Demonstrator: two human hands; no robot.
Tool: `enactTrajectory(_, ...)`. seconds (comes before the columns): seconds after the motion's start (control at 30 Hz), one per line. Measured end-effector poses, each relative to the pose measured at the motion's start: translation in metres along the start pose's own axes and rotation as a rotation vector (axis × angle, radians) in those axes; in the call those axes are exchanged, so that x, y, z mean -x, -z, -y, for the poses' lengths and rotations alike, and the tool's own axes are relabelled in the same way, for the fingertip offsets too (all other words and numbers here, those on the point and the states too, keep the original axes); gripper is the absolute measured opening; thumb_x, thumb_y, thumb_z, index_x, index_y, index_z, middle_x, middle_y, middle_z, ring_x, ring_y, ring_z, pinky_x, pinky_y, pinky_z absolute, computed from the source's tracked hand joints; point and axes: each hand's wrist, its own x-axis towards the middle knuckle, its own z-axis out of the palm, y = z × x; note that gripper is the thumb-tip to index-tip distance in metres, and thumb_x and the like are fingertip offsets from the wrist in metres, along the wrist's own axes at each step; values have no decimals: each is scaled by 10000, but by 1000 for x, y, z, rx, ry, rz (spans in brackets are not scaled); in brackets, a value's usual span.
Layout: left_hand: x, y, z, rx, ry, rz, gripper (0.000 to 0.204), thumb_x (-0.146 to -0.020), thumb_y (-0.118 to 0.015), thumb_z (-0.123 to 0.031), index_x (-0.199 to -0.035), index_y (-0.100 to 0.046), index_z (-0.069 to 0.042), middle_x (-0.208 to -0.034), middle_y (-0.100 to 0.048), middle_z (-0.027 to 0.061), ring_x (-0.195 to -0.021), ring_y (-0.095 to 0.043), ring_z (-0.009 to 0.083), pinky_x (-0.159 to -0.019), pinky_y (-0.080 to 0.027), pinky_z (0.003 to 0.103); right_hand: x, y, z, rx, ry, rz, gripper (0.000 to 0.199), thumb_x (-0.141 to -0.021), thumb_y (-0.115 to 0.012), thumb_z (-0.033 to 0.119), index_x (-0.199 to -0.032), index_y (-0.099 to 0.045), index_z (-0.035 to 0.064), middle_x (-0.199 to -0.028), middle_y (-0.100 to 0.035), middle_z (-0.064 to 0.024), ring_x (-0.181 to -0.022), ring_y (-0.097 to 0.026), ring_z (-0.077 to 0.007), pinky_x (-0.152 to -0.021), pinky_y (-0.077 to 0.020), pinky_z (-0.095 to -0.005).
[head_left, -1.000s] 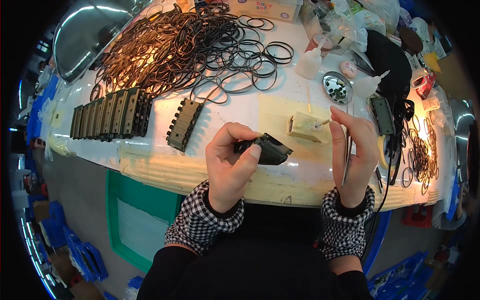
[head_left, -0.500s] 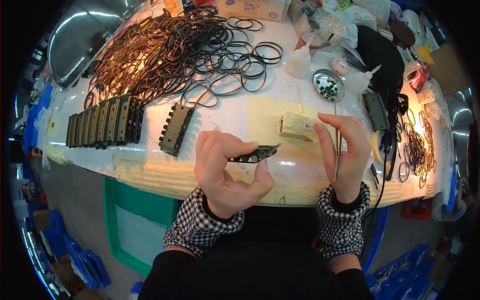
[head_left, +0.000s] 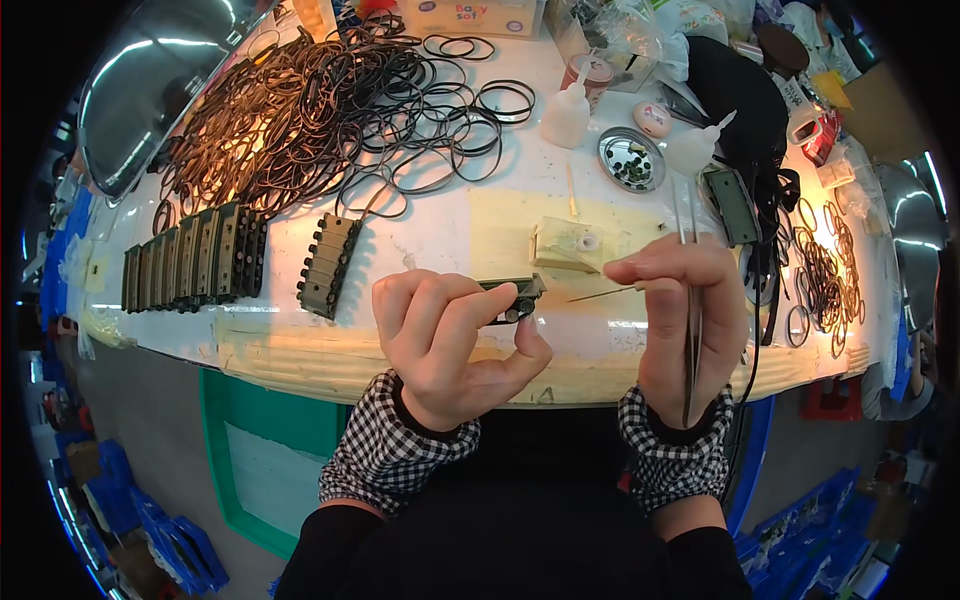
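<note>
Between its thumb and fingers, my left hand (head_left: 435, 350) grips a small dark green model vehicle hull (head_left: 518, 294) with wheels along its side. My right hand (head_left: 695, 315) pinches a thin needle-like stick (head_left: 605, 294), whose tip points left at the hull but stays apart from it. Metal tweezers (head_left: 692, 345) are tucked upright in that same hand. Just beyond the hands sits a cream-coloured block (head_left: 560, 247) with a small pale round piece (head_left: 588, 241) on top. A single similar hull (head_left: 330, 265) with wheels stands left of my left hand.
A row of green hulls (head_left: 195, 255) lines the left. Behind it spreads a heap of dark rubber-like loops (head_left: 300, 110). A round metal dish (head_left: 632, 160) of small green parts lies between two squeeze bottles (head_left: 567, 118). Another green piece (head_left: 730, 205) rests at the right.
My right hand has come away from the cream block with the thin stick now between its fingers. The hull in my left hand has turned. The whole view has shifted slightly.
</note>
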Motion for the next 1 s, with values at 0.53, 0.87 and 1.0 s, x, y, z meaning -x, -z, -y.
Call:
enactTrajectory(0.53,3,-6,2,58,36,-23,306,-518,-735,-125,-812,-653,-108,-730,-549,7,-720,-481,206,-649,-373,321,-1,-21,-2,-304,-315,74,121,-978,-548,99,-926,-520,-7,-830,-601,-63,-801,-674,-134,-706,-527,-238)
enactTrajectory(0.87,2,-5,2,52,39,-4,289,-528,-734,-137,-803,-649,-111,-728,-545,5,-725,-478,206,-656,-368,329,-2,-21,-6,-263,-285,-92,122,-959,-578,94,-910,-535,-8,-784,-587,-51,-753,-652,-127,-673,-500,-231)
enactTrajectory(1.0,2,-5,1,46,50,8,278,-534,-732,-145,-797,-648,-111,-728,-543,3,-727,-478,206,-663,-364,334,-9,-9,-25,293,-11,-172,89,-897,-640,53,-869,-575,-2,-741,-569,-68,-666,-608,-174,-588,-453,-272)
